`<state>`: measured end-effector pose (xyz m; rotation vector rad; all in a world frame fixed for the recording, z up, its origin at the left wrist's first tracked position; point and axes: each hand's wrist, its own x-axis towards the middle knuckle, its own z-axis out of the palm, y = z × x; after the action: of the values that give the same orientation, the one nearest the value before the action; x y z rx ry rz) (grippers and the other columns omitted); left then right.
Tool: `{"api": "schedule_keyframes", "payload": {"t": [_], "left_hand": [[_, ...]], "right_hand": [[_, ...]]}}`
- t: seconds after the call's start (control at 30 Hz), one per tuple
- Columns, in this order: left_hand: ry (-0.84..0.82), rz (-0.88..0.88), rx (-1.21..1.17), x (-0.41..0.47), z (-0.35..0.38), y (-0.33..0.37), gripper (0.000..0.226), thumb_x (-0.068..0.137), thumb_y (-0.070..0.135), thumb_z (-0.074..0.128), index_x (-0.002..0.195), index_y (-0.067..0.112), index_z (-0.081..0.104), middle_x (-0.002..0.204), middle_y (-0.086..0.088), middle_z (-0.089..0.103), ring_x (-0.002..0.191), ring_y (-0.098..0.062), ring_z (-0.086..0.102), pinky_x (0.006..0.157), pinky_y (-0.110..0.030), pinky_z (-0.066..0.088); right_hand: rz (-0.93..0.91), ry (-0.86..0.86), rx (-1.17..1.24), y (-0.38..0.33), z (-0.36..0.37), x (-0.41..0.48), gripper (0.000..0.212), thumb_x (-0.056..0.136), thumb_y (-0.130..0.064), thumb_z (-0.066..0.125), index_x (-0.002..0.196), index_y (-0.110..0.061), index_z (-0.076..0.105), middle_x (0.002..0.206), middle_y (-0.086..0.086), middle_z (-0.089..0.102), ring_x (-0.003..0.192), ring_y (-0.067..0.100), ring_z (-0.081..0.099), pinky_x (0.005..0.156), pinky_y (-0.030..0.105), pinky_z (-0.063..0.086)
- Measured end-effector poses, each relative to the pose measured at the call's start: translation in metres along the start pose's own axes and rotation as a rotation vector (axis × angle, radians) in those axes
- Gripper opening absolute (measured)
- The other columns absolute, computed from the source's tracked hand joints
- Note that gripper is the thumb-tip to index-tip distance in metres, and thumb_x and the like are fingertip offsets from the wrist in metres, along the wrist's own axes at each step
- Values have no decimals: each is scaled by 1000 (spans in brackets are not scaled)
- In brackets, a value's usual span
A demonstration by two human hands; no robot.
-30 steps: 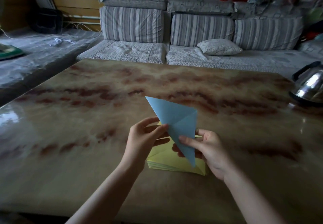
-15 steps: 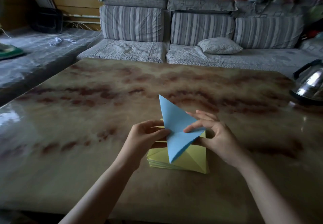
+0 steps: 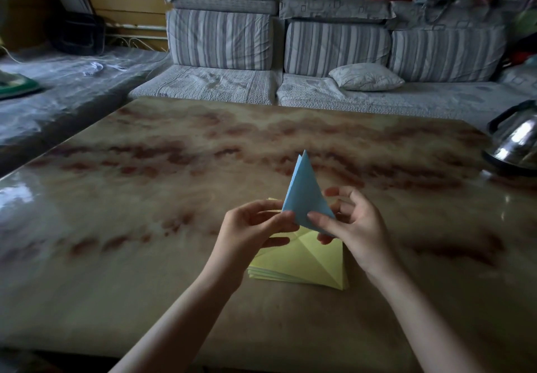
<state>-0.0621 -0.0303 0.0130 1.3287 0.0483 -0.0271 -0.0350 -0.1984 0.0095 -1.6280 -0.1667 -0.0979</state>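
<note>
I see left hand [image 3: 250, 231] and right hand [image 3: 356, 228] pinching the blue paper triangle [image 3: 305, 195] between curled fingers [image 3: 319, 219], above the yellow stack [image 3: 305, 262]; its far tips sit mismatched, so creasing now risks a crooked fold.

Matt blue paper [image 3: 305, 198] and yellow paper stack [image 3: 302, 259] — glossy marbled table [image 3: 145, 198] — shiny metal kettle [image 3: 517, 143].

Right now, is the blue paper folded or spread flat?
Folded: the blue paper is a triangle, two layers showing at its tip, pinched between left hand and right hand.
</note>
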Motion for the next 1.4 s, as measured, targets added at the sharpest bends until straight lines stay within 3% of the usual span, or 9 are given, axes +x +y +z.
{"api": "schedule_keyframes", "payload": {"t": [0.17, 0.3, 0.4, 0.53, 0.63, 0.8, 1.0, 1.2, 1.4], "left_hand": [[79, 29, -35, 1, -1, -4, 12, 79, 11, 69, 91, 9, 72, 79, -6, 73, 71, -12, 69, 60, -23, 55], [76, 0, -113, 1, 0, -4, 9, 81, 11, 66, 88, 8, 72, 80, -7, 72, 72, -12, 68, 65, -24, 56], [89, 24, -109, 3, -1, -2, 8, 82, 8, 66, 88, 7, 71, 81, -7, 73, 73, -12, 68, 64, -24, 55], [65, 147, 158, 6, -4, 0, 15, 83, 4, 66, 80, 17, 74, 74, 0, 73, 71, -7, 67, 63, -21, 54], [28, 262, 428, 8, -6, -1, 18, 80, 7, 70, 77, 24, 74, 72, 5, 73, 70, -4, 66, 67, -19, 53], [-20, 319, 573, 8, -6, -1, 16, 78, 7, 71, 79, 23, 75, 76, 7, 74, 76, -11, 68, 69, -21, 51], [77, 231, 344, 7, -3, -4, 5, 77, 18, 75, 74, 14, 73, 73, -8, 72, 68, -9, 62, 64, -28, 44], [59, 234, 368, 5, -1, -5, 10, 70, 29, 79, 70, 21, 73, 68, 4, 71, 68, -5, 61, 67, -27, 44], [175, 279, 429, 5, -6, -1, 11, 78, 24, 74, 67, 25, 72, 66, 10, 69, 65, -1, 58, 61, -21, 41]], "right_hand": [[50, -96, -45, 1, 5, -5, 40, 58, -28, 81, 92, -10, 67, 84, 10, 74, 72, 24, 70, 64, 34, 56], [105, -138, -30, 4, 12, -7, 45, 53, -33, 80, 91, -10, 69, 80, 3, 74, 72, 15, 69, 63, 25, 53], [119, -160, 25, 1, 13, -6, 49, 53, -26, 79, 98, -12, 65, 91, 4, 74, 81, 15, 68, 65, 21, 53], [5, -76, 14, -10, -6, 4, 64, 56, -25, 82, 115, -22, 58, 113, -2, 67, 105, 10, 62, 89, 22, 48], [-115, -135, -267, -17, -16, 5, 45, 62, -40, 83, 102, -29, 68, 104, -12, 71, 108, 2, 59, 99, 24, 38], [-131, -180, -410, -10, -9, 2, 4, 73, -27, 78, 74, -29, 74, 78, -13, 72, 79, -1, 63, 73, 15, 41], [-60, -154, -191, -6, 2, -1, 3, 78, -14, 75, 76, -13, 73, 72, 2, 70, 69, 7, 60, 64, 17, 44], [-23, -192, -154, -7, 2, -2, 7, 75, -15, 76, 79, -10, 73, 79, 8, 73, 74, 11, 64, 71, 21, 46], [155, -223, -93, -11, -5, -2, 17, 67, -17, 78, 78, -5, 73, 69, 2, 71, 66, 8, 64, 57, 18, 49]]}}
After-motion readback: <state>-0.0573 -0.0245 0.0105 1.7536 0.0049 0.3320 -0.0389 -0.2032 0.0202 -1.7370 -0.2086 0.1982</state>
